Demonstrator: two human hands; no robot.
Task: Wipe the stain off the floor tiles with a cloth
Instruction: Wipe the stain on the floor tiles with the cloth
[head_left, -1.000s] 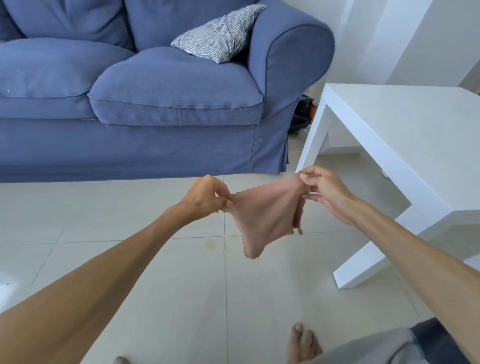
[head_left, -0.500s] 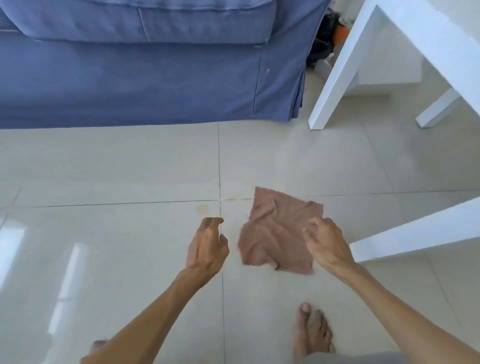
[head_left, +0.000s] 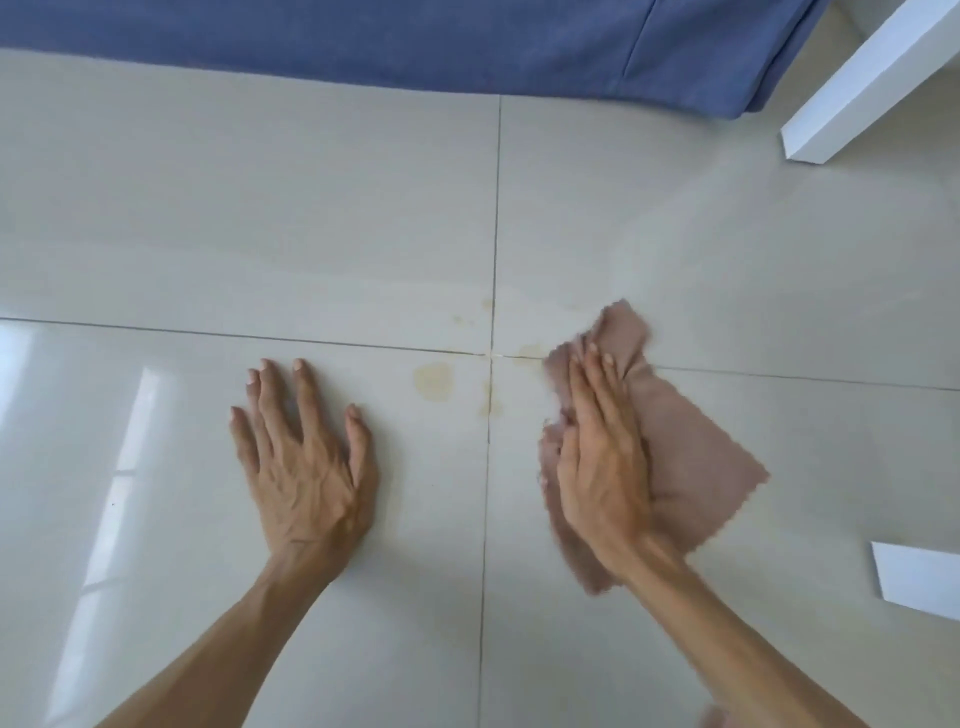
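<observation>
Head view: the right hand (head_left: 602, 457) lies flat, fingers pressed together and palm down, on a crumpled dusty-pink square cloth (head_left: 691, 457) spread on the glossy cream floor tiles (head_left: 311, 208). It pins the cloth by pressure and does not pinch it. The left hand (head_left: 306, 457) is spread wide, fingers apart, braced on bare tile and holding nothing. The pale yellow-brown stain (head_left: 434, 382) sits between the hands, at about ten o'clock from the right hand, with fainter drips along the grout cross (head_left: 491, 356) and a smear touching the cloth's leading edge. A blue fabric sofa skirt (head_left: 467, 47) runs across at twelve o'clock; a white table leg (head_left: 862, 98) stands at two o'clock.

The wipe looks barely begun. To do it well, I would keep the palm weighted, sweep the cloth leftward over the grout joint onto the large blot, and rub along the grout lines where residue collects, leaning on the left hand for balance.
</observation>
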